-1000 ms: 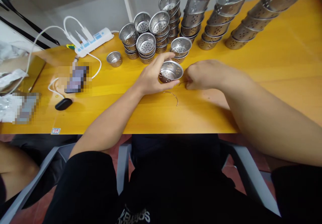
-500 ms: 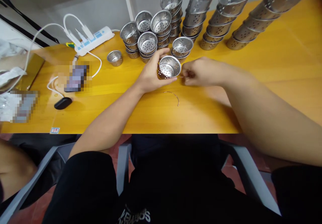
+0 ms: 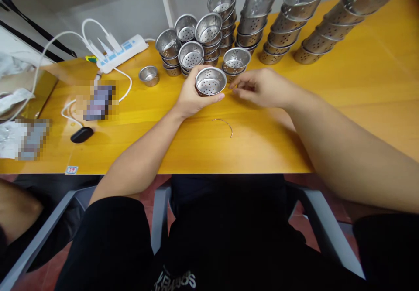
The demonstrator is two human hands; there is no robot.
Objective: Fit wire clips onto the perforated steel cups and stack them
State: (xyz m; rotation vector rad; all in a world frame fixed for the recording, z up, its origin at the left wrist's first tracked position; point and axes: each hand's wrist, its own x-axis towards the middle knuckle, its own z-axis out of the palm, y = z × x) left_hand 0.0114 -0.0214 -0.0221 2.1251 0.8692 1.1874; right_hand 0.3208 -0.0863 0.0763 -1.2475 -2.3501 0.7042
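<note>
My left hand [image 3: 190, 92] is closed around a small perforated metal cup [image 3: 211, 81], its thumb along the near side and its other fingers partly hidden behind. The cup's mouth faces up, tilted toward me, and its holed bottom shows. Just right of the cup, apart from it, my right hand [image 3: 253, 87] hovers with fingers loosely bent and a gap between thumb and forefinger; I see nothing held in it. A thin curved copper-coloured wire [image 3: 225, 124] lies on the table below the cup. Behind my hands stands a short stack of similar cups [image 3: 236, 60].
Several tall stacks of perforated cups [image 3: 286, 27] line the back of the yellow table [image 3: 157, 151]. A single small cup [image 3: 149, 76] stands at left. Farther left are a white power strip [image 3: 126, 53] with cables, a blurred phone [image 3: 100, 102] and a black oval object [image 3: 81, 134].
My left hand has shifted the cup slightly left and up, turning it. My right hand has loosened from a pinch at a thin wire, which no longer shows at its fingers.
</note>
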